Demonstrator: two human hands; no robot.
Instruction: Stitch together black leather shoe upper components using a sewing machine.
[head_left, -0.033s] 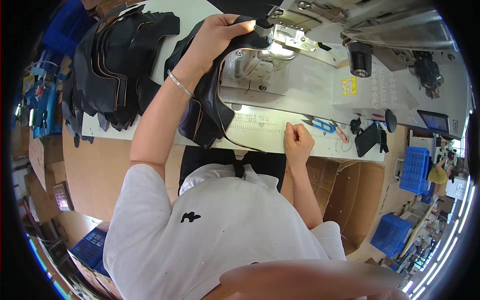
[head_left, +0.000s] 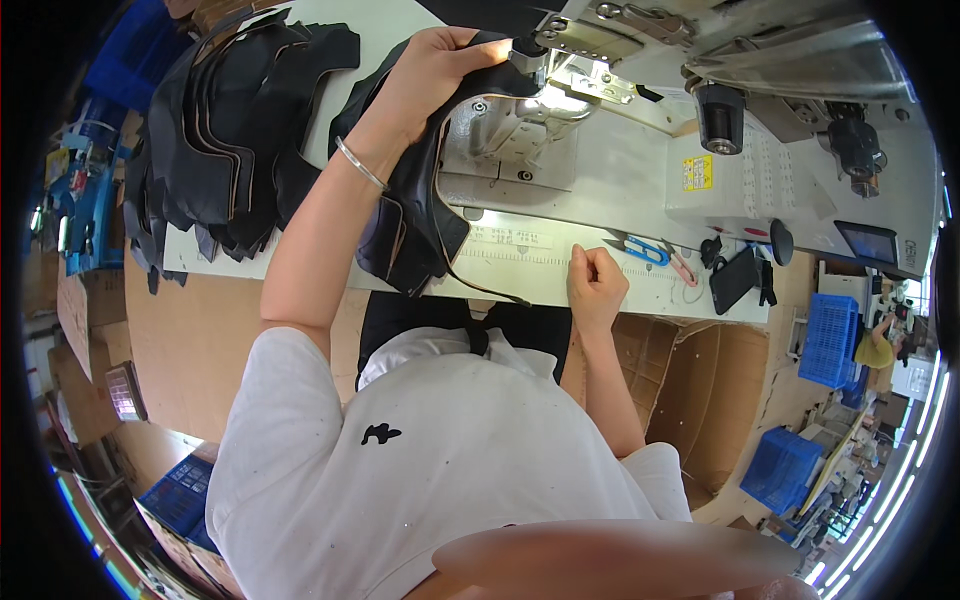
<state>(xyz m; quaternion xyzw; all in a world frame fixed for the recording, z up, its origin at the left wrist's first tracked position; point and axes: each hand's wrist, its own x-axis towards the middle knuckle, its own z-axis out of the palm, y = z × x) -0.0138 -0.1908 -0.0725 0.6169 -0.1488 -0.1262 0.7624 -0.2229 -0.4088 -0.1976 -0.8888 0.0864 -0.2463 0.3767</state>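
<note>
My left hand (head_left: 432, 78) grips a black leather piece (head_left: 412, 190) at its upper end, with the thumb stretched toward the lit needle area of a sewing machine (head_left: 560, 85). From there the piece hangs down along the left of the machine bed to the table's front edge, and a thin dark strip trails off it to the right. My right hand (head_left: 598, 285) is a closed fist at the table's front edge, away from the leather. Nothing shows between its fingers.
A stack of black leather pieces (head_left: 235, 130) lies to the left on the white table (head_left: 540, 275). Blue-handled thread snips (head_left: 645, 250), a pink-handled tool (head_left: 683, 268) and a black phone-like object (head_left: 735, 280) lie on the right. An open cardboard box (head_left: 710, 390) stands below.
</note>
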